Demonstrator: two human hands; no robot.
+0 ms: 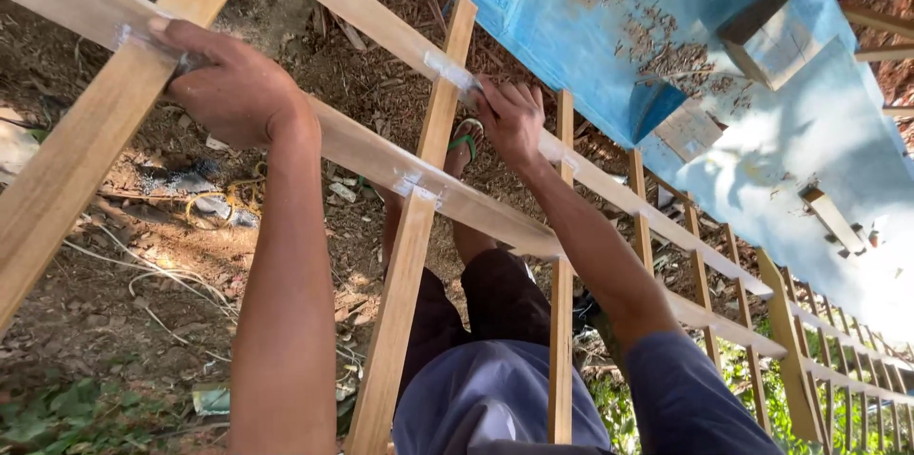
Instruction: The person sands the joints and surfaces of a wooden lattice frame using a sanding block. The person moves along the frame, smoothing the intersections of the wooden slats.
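A wooden lattice frame of long rails (381, 155) and cross slats (409, 255) lies in front of me, with white glue smeared at the joints. My left hand (228, 84) is clamped over the joint where a broad slat (86, 150) crosses a rail at the upper left. My right hand (509, 117) grips the upper rail (352, 3) beside a glued joint with the middle slat, fingers curled around the wood. Whether it also holds a small tool is hidden.
A blue-covered bench (590, 27) with wood blocks (771, 36) and shavings stands at the upper right. Under the frame are dirt ground, loose wires (143, 265), litter, my legs and a green sandal (466, 136). More slats (705, 293) run off to the right.
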